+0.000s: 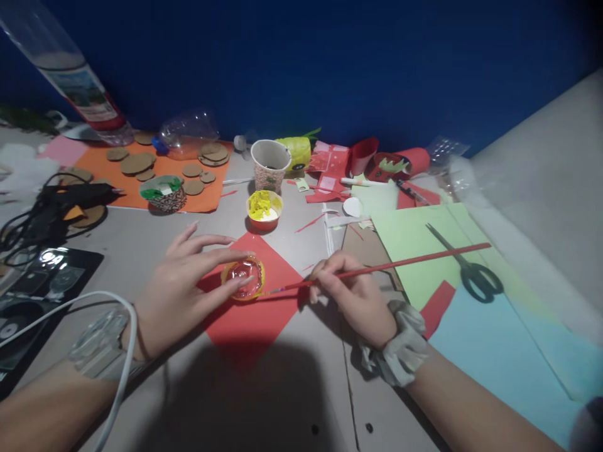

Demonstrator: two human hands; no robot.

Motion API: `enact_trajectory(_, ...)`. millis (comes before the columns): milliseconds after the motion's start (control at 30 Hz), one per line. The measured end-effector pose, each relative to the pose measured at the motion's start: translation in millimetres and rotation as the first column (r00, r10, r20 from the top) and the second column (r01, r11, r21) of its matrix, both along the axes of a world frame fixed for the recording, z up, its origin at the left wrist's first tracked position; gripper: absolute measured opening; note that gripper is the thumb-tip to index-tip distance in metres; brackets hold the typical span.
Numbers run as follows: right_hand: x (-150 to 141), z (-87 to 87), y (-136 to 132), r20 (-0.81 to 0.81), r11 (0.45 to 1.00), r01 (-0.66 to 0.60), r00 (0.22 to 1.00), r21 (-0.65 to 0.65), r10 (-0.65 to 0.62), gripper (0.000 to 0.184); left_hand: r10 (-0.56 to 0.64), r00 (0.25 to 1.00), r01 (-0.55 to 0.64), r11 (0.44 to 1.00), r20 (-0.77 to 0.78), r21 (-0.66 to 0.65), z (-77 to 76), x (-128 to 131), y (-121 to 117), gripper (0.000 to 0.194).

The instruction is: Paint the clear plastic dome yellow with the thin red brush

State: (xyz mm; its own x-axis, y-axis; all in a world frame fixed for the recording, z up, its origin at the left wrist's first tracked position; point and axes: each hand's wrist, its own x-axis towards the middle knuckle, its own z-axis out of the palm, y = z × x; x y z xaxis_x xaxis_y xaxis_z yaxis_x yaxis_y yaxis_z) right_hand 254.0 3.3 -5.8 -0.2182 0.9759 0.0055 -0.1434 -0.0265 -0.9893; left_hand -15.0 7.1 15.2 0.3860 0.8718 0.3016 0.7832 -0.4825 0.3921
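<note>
On a square of red paper sits a small round clear plastic piece with yellow paint around its edge. My left hand steadies it, thumb and forefinger on its rim and the other fingers stretched out. A long red-handled paintbrush is pinched in my right hand. Its bristle tip touches or nearly touches the right side of the plastic piece's rim. Just behind stands a small orange cup with thick yellow paint inside.
Behind are a paper cup, a patterned cup with green paint and cardboard discs on orange paper. Scissors lie on green and blue paper at right. A tall bottle and black cables are left; a white cable crosses my left wrist.
</note>
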Motion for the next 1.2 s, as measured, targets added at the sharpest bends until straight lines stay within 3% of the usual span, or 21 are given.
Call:
enact_trajectory(133,14.7,4.4,11.8,-0.064,0.966,0.244,0.969,0.084,-0.239,0.028,-0.050,0.999,0.050,0.999,-0.021,-0.006,0.4,-3.5,1.9,0.029)
enact_trajectory(200,20.8,12.4,15.9,-0.055,0.956,0.255,0.967,0.148,-0.249,0.025,-0.118,0.993,0.118,0.991,-0.002,-0.062,0.5,-6.0,5.0,0.027)
enact_trajectory(367,17.3,23.6,4.7,0.224,0.949,0.083,0.962,0.304,-0.156,0.015,-0.227,0.974,0.227,0.958,0.023,-0.177,8.9,-9.5,9.1,0.031)
enact_trajectory(433,16.3,16.3,-4.0,0.304,0.882,-0.034,0.944,0.470,-0.126,0.016,-0.263,0.962,0.251,0.957,-0.075,-0.142,14.6,-10.2,1.5,0.035)
enact_trajectory(467,17.2,10.9,-7.7,0.325,0.818,-0.112,0.941,0.565,-0.096,0.016,-0.290,0.947,0.275,0.955,-0.139,-0.115,16.3,-11.0,-5.1,0.037)
enact_trajectory(533,21.2,-0.1,-12.5,0.349,0.776,-0.191,0.936,0.601,-0.039,0.023,-0.260,0.941,0.254,0.966,-0.216,-0.055,14.8,-13.8,-22.1,0.044)
enact_trajectory(667,24.7,-11.2,-11.8,0.403,0.845,-0.181,0.914,0.504,-0.045,0.042,-0.164,0.948,0.198,0.975,-0.274,0.103,-8.7,-23.4,-51.9,0.078)
enact_trajectory(733,20.4,-11.5,-9.7,0.371,0.869,-0.173,0.929,0.464,-0.013,0.034,-0.142,0.953,0.187,0.971,-0.269,0.150,-21.7,-28.2,-55.9,0.091)
enact_trajectory(833,11.6,-9.6,-9.2,0.228,0.884,-0.115,0.974,0.454,0.010,0.017,-0.200,0.954,0.241,0.955,-0.224,0.174,-29.3,-33.5,-48.4,0.091)
enact_trajectory(933,8.6,-4.9,-10.1,0.229,0.791,-0.210,0.969,0.575,0.090,0.017,-0.259,0.941,0.291,0.948,-0.217,0.131,-26.3,-35.1,-35.2,0.096)
enact_trajectory(1033,10.9,0.2,-8.6,0.322,0.595,-0.362,0.930,0.717,0.177,0.022,-0.310,0.928,0.335,0.937,-0.204,0.100,-25.1,-32.6,-27.6,0.098)
enact_trajectory(1100,11.9,0.9,-7.1,0.352,0.497,-0.395,0.918,0.773,0.182,0.023,-0.303,0.935,0.324,0.941,-0.184,0.098,-27.0,-29.6,-26.7,0.097)
enact_trajectory(1200,10.2,-2.8,-7.9,0.397,0.476,-0.411,0.908,0.777,0.137,0.018,-0.253,0.954,0.267,0.961,-0.162,0.075,-30.5,-24.8,-27.0,0.097)
